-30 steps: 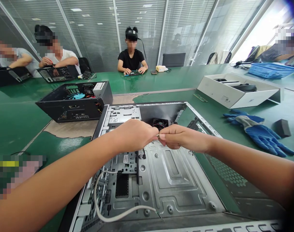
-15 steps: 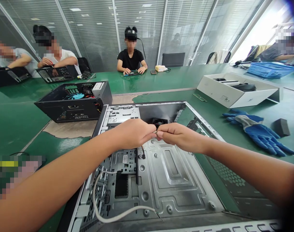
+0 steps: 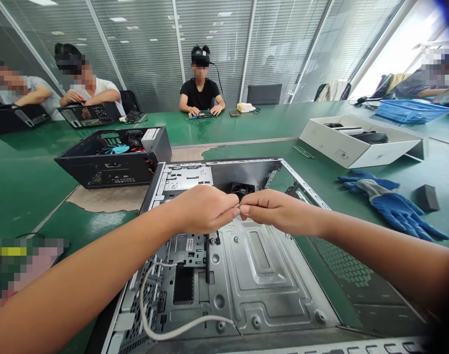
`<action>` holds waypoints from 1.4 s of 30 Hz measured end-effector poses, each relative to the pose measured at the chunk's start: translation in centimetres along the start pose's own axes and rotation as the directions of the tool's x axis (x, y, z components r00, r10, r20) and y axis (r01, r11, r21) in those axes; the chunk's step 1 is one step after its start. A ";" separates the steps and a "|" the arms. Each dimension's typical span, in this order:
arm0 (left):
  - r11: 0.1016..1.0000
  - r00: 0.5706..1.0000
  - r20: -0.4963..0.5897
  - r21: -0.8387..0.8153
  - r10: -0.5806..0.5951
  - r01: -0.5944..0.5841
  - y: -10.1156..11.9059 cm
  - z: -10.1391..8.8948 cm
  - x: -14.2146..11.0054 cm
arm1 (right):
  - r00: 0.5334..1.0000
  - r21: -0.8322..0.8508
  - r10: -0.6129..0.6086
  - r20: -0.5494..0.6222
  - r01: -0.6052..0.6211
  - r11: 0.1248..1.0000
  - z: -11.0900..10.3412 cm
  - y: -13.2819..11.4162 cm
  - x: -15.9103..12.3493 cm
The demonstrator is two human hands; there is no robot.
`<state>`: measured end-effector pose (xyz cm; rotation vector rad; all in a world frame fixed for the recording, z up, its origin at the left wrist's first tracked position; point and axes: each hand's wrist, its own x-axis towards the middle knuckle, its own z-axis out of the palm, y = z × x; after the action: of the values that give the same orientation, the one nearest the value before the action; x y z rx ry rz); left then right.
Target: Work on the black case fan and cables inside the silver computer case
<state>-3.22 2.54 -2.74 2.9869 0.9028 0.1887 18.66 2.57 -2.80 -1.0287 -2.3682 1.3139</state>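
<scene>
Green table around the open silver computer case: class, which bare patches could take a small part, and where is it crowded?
Bare green table lies left of the silver computer case, below the black open case. Another patch lies between the white box and blue gloves. Both hands crowd the case's middle.

Bare, dull grey metal all over the open computer case, stamped with ridges and small holes. Smooth white plastic on the cable inside it. Right of the case, rough blue cloth gloves. Underneath, a shiny green table, worn and peeling.
</scene>
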 end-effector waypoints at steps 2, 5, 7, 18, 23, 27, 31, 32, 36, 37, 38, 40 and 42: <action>1.000 1.000 0.010 -0.019 -0.014 0.014 -0.1 -0.1 0.0 | 1.000 -0.040 -0.023 0.008 0.023 0.999 -0.2 0.0 0.3; 0.999 0.999 0.014 -0.003 -0.048 0.048 -0.3 -0.1 0.1 | 0.999 -0.001 -0.025 0.031 0.025 1.000 -0.4 0.7 0.8; 0.998 0.998 0.020 0.013 -0.059 0.058 -0.3 -0.1 0.1 | 0.998 0.088 -0.020 0.057 0.015 0.996 -0.3 1.3 1.0; 0.988 0.997 -0.015 0.131 -0.080 0.081 -0.3 0.2 0.1 | 1.000 0.311 -0.026 0.016 0.020 0.950 0.7 2.3 1.4; 0.994 0.993 0.077 0.074 -0.090 0.084 -0.6 0.2 0.3 | 0.984 -0.177 -0.079 -0.158 0.051 0.983 1.1 1.9 1.2; 0.995 0.993 0.074 0.049 -0.089 0.086 -0.9 0.4 0.4 | 0.985 -0.249 -0.090 -0.145 0.052 0.967 1.1 2.0 1.2; 0.994 0.993 0.067 0.052 -0.097 0.093 -1.0 0.4 0.5 | 0.991 -0.132 -0.075 -0.113 0.060 0.989 0.8 2.0 1.2; 0.994 0.994 0.059 0.059 -0.097 0.093 -0.9 0.3 0.6 | 0.994 -0.070 -0.065 -0.091 0.058 0.996 0.7 2.0 1.2; 0.993 0.997 0.020 0.095 -0.071 0.069 -0.5 0.1 0.5 | 0.999 0.235 -0.024 0.044 0.014 0.972 0.3 2.5 1.3; 0.992 0.998 0.011 0.109 -0.061 0.059 -0.4 0.1 0.5 | 0.997 0.302 -0.023 0.080 -0.003 0.953 0.2 2.6 1.4; 0.991 0.999 0.000 0.128 -0.049 0.049 -0.3 0.1 0.4 | 0.994 0.359 -0.025 0.110 -0.016 0.933 0.2 2.8 1.4; 0.985 1.000 -0.019 0.172 -0.023 0.026 -0.1 0.2 0.3 | 0.987 0.436 -0.037 0.156 -0.035 0.899 0.1 3.1 1.5; 0.976 0.999 -0.032 0.219 -0.002 0.009 -0.1 0.3 0.2 | 0.984 0.479 -0.051 0.173 -0.039 0.877 0.1 3.3 1.5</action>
<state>-3.07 2.76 -3.01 3.1911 0.9965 0.1455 19.04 4.70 -5.73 -0.7732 -1.9813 1.9340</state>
